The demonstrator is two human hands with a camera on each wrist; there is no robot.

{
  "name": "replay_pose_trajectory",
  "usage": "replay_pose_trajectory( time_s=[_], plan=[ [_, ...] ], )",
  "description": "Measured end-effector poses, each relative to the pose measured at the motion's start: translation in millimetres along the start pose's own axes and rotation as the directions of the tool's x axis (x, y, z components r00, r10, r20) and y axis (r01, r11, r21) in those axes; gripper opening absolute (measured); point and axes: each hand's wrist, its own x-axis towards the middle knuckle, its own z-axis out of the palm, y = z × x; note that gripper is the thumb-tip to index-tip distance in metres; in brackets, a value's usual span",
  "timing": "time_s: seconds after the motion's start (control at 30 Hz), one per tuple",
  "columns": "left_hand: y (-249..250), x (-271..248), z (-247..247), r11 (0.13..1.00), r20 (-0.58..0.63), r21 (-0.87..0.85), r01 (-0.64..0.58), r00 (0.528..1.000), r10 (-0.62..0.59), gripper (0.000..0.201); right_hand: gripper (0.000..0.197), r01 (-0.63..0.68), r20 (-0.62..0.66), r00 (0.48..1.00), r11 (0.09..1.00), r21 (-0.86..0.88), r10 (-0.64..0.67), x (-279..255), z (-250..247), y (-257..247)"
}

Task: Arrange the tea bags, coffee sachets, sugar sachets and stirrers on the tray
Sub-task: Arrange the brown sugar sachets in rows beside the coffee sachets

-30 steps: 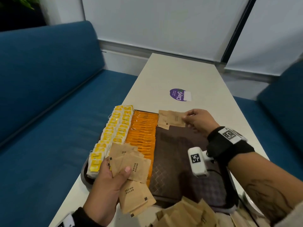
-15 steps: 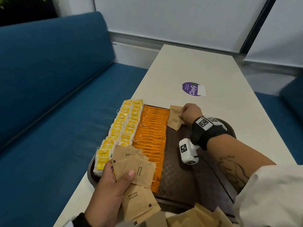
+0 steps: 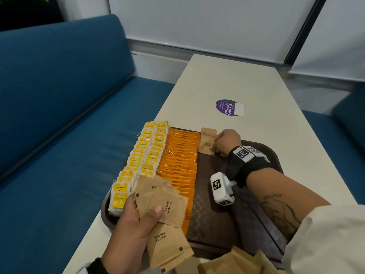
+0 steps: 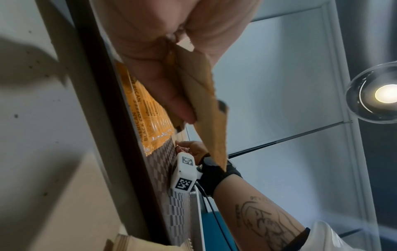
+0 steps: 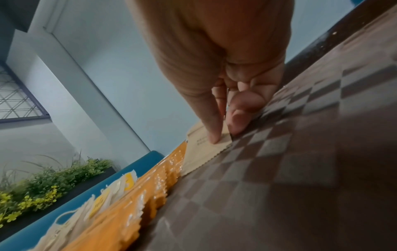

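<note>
from the head view, the right hand (image 3: 225,142) presses one brown sugar sachet (image 3: 207,140) down at the far end of the tray (image 3: 274,155), its left edge just beside the row of orange coffee sachets (image 3: 180,165), with the yellow tea bags (image 3: 146,155) further left. the sachet's long axis runs near to far, like the rows, and bare tray floor lies open on the near side of it, so the next sachet likely goes just nearer, fed from the left hand (image 3: 136,224), which clasps a fan of sugar sachets (image 3: 164,206) over the tray's near left corner; more lie loose on the bench (image 3: 227,80) at the near edge. from the left wrist view, that grip is closed on the brown packets (image 4: 206,108), thumb on top. from the right wrist view, a fingertip (image 5: 213,137) pins the sachet (image 5: 201,152) flat on the chequered tray (image 5: 279,169), a second finger at its right edge; the far rim stands close behind. no stirrers are in view.
</note>
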Motion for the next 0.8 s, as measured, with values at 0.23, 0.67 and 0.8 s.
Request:
replay_pose_trajectory(
  time_s=[0.23,0.67,0.8],
  plan=[
    [-3,3,-2,1.0,-0.004,-0.022,-0.004,1.0,0.004,0.034,0.023,0.074,-0.059,0.996,0.992,0.105,-0.068,2,1,1],
    [6,-8,4,0.997,0.04,-0.072,-0.016,0.999,0.019,0.038,0.019,0.222,0.03,0.971,0.936,0.273,-0.239,-57,-32,0],
    [11,-15,10,0.996,0.088,-0.09,-0.022,0.996,0.03,0.05,0.03,0.249,0.47,0.806,0.927,0.281,-0.359,-142,-55,-9]
  ],
)
